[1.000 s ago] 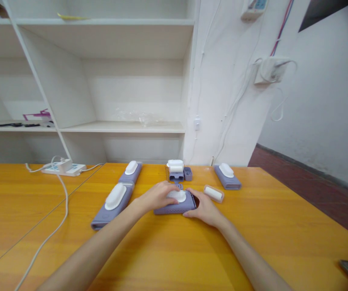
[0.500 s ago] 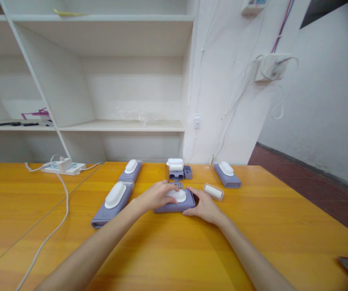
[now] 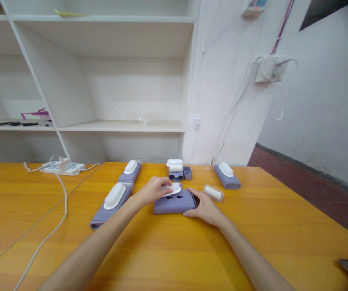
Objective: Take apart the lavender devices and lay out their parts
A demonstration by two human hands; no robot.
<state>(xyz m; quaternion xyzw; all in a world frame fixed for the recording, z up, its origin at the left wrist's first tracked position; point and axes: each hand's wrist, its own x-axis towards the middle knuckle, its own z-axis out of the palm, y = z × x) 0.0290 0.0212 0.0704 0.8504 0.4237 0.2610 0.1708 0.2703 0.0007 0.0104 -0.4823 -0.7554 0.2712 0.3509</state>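
Note:
A purple rectangular device (image 3: 174,203) lies on the orange table (image 3: 174,250) in front of me. My left hand (image 3: 152,190) pinches a white oval cap (image 3: 172,189) and holds it tilted just above the device's top. My right hand (image 3: 203,206) grips the device's right end and steadies it. Small slots show on the device's bare top face where the cap sat.
Similar purple devices with white caps lie at the left (image 3: 110,202), back left (image 3: 129,170) and back right (image 3: 226,174). A stack of small parts (image 3: 176,169) and a white roller piece (image 3: 213,192) sit behind. A power strip (image 3: 62,167) with cable lies left. White shelving (image 3: 101,72) stands behind.
My left hand has lifted the white cap off the purple device and tilted it up. My right hand has kept its hold on the device's right end.

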